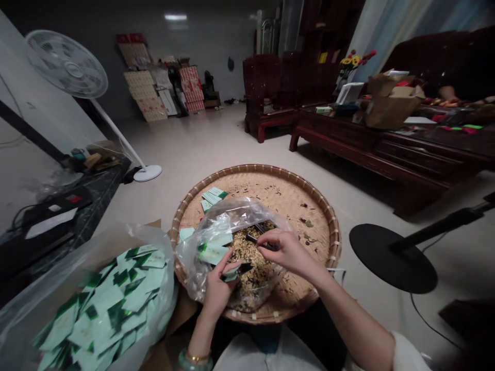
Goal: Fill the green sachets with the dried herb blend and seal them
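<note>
A round woven bamboo tray (255, 171) lies in front of me, scattered with dried bits and a few pale green sachets (213, 197). On it sits a clear plastic bag (228, 216) holding a pile of dried tea-like leaves (247, 273). My left hand (219, 291) pinches a pale green sachet (231, 275) above the bag's opening. My right hand (290, 252) grips a slim black tool (262, 243), possibly tongs, over the leaves. A larger clear bag (112, 309) at lower left is full of pale and dark green sachets.
A cardboard box (174, 314) lies under the sachet bag. A white standing fan (67, 64) and a black fan base (392, 257) stand on the floor. At upper right, a co-worker's hand (448, 93) reaches over a dark wooden table (386, 139) holding boxes and small items.
</note>
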`<action>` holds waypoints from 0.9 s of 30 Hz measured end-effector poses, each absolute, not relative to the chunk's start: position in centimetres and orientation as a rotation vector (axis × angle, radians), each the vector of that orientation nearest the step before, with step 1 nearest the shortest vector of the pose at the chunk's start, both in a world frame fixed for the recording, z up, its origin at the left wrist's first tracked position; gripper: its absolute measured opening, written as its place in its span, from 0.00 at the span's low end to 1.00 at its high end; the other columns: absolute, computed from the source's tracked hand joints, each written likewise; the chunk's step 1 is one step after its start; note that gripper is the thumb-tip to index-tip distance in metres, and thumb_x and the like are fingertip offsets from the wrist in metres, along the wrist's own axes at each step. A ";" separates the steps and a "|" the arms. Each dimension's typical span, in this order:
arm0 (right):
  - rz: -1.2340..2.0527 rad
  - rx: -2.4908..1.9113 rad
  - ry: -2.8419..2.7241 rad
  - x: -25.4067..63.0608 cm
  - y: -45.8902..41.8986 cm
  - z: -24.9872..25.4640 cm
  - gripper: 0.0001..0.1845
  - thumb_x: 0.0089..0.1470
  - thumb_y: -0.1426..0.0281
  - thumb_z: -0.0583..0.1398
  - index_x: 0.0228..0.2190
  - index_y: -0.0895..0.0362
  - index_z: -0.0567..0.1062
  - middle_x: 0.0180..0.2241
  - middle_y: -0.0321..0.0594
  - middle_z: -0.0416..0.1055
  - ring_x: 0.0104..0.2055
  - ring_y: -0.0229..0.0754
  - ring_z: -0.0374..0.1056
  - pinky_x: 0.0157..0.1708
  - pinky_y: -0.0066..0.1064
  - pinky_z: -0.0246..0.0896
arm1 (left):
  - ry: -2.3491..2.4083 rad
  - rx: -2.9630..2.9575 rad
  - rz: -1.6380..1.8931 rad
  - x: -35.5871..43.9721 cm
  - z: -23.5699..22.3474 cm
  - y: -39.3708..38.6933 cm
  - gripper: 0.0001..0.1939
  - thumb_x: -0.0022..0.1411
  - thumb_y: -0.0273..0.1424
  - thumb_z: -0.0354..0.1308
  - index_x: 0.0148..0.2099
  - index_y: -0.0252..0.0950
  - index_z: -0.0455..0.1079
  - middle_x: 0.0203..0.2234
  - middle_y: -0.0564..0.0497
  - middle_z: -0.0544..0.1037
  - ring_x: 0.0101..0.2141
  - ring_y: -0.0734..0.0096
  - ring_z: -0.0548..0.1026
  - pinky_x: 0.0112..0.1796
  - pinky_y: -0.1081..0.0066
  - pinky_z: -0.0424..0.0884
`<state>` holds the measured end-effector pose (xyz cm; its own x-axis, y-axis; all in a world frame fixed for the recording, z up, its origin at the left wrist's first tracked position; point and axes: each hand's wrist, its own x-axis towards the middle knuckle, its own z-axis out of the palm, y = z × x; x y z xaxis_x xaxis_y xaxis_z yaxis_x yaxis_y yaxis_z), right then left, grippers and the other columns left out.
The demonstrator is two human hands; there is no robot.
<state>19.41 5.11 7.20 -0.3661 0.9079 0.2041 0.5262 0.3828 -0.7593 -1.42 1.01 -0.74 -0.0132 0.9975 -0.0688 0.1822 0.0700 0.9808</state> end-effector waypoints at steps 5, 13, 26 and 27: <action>0.863 -1.119 -2.066 19.1 4.0 7.1 0.15 0.52 0.71 0.59 0.43 0.55 0.75 0.42 0.43 0.75 0.43 0.43 0.69 0.43 0.35 0.64 | 1.345 1.279 1.172 -1.5 0.4 0.5 0.28 0.48 0.31 0.64 0.54 0.34 0.69 0.35 0.44 0.82 0.39 0.60 0.79 0.46 0.66 0.70; 1.030 -0.906 -2.086 17.9 3.1 6.9 0.15 0.50 0.69 0.63 0.42 0.54 0.75 0.38 0.41 0.74 0.39 0.40 0.68 0.36 0.30 0.63 | 1.350 1.298 1.144 -0.9 0.5 0.4 0.28 0.44 0.31 0.66 0.51 0.36 0.71 0.34 0.47 0.82 0.38 0.60 0.78 0.45 0.66 0.70; 1.497 -1.177 -1.464 16.0 5.1 0.9 0.14 0.41 0.62 0.65 0.18 0.59 0.72 0.15 0.31 0.64 0.18 0.32 0.58 0.19 0.24 0.51 | 1.287 0.910 1.079 0.3 0.3 0.3 0.24 0.50 0.49 0.60 0.24 0.29 0.73 0.16 0.52 0.73 0.20 0.73 0.69 0.23 0.74 0.64; 1.525 -1.178 -1.418 15.8 5.1 0.6 0.15 0.41 0.60 0.65 0.18 0.59 0.71 0.14 0.30 0.63 0.18 0.33 0.57 0.19 0.24 0.51 | 1.258 0.858 1.067 0.5 0.3 0.2 0.24 0.50 0.49 0.60 0.26 0.29 0.74 0.17 0.51 0.75 0.21 0.71 0.71 0.25 0.73 0.66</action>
